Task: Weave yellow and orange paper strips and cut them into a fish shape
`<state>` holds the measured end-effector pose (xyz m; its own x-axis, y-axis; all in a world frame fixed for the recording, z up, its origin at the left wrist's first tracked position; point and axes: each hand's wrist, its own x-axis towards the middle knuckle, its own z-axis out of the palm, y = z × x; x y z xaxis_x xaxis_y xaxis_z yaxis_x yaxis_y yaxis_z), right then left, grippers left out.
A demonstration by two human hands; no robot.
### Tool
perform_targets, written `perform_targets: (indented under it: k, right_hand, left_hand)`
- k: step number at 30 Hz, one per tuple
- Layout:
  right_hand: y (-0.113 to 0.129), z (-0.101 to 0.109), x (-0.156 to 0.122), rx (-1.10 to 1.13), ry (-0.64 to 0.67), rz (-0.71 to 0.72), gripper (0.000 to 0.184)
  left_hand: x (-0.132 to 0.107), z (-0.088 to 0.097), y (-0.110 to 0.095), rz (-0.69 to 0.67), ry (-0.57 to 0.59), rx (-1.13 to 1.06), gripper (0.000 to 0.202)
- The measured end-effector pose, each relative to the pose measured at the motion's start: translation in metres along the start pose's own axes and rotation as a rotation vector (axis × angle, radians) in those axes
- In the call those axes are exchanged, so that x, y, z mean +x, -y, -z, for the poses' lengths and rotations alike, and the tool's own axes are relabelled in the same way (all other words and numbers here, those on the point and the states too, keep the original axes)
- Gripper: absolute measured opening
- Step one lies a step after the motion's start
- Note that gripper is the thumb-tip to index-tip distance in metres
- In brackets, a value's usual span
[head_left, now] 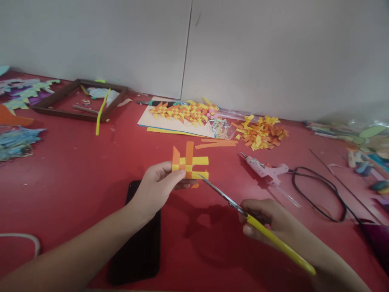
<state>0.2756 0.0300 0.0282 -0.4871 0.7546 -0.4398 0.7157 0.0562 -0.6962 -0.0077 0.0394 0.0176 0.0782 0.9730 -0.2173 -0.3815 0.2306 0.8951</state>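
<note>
Pinched in my left hand is a small woven piece of orange and yellow paper strips, its loose strip ends sticking out upward and to the right. My right hand grips a pair of scissors with yellow handles. Their metal blades point up and left, and the tips meet or overlap the lower yellow strip; whether they touch it I cannot tell. A black phone lies on the table beneath my left wrist, partly covered by it.
A pink glue gun with a black cord lies right of the scissors. Behind are loose orange strips, a heap of paper scraps and finished woven pieces on card. A brown frame sits back left. A wall closes off the rear.
</note>
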Motion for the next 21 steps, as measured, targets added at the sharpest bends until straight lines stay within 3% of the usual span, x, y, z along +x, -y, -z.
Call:
perform_targets:
  k: [21]
  right_hand:
    - [0.0024, -0.0028, 0.0015, -0.002, -0.015, -0.044, 0.049]
  left_hand:
    - [-0.0026, -0.0031, -0.0013, -0.015, 0.007, -0.019, 0.012]
